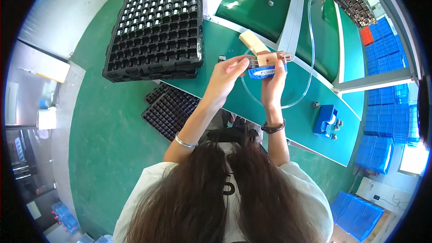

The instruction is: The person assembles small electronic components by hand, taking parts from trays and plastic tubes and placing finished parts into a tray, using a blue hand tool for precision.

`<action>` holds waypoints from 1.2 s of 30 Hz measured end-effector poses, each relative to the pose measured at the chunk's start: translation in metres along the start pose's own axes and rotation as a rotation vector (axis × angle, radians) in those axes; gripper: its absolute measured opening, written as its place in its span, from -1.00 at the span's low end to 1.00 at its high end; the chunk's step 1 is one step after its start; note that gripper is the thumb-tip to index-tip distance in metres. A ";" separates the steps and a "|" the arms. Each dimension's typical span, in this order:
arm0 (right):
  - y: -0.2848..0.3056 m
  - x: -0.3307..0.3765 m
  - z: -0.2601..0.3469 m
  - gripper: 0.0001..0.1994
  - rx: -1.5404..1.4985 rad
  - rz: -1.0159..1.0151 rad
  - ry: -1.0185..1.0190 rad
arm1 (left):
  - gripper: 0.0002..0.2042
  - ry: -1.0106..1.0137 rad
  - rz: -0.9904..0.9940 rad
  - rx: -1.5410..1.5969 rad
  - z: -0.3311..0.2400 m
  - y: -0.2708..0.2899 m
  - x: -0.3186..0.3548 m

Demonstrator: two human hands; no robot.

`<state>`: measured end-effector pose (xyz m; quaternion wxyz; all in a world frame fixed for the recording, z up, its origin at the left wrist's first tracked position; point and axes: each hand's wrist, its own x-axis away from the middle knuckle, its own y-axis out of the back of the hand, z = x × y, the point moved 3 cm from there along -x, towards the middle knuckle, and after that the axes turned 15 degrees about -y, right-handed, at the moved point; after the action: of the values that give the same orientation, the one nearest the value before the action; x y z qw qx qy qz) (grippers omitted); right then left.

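Above the bench (294,126), the right hand (274,87) is steadying a blue-and-tan fixture (267,59), its fingers closing around the fixture's right end; at the left end, the left hand (223,76) is keeping its fingers narrow, apparently pinching a small metallic part (253,63). The fixture is probably behaving as a stiff, moderately light body, its smooth blue side perhaps offering a slippery surface; the blue base is presenting the surest hold, and the metal end is probably calling for gentler contact. In appearance, it is showing a tan upper block over a bright blue, printed base, with a shiny metallic fitting (286,56) projecting rightward. Just beyond the fixture, a cream block (253,41) is lying aslant; any joint between them is hidden. To its right, a clear tube (312,36) is looping; well left, black trays (150,74) are standing stacked. Farthest right of it, blue crates (386,94) are rising.
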<state>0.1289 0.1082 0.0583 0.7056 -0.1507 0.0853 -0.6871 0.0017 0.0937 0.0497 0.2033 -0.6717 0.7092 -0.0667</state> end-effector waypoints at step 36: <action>0.069 -0.087 -0.031 -0.70 0.566 -0.198 0.114 | -0.50 0.190 -0.140 0.158 0.047 0.021 0.017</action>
<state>0.1798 0.1928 -0.0013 0.6433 0.0828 -0.0852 -0.7564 0.0000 0.0867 -0.0036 0.1825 -0.6923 0.6690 -0.1997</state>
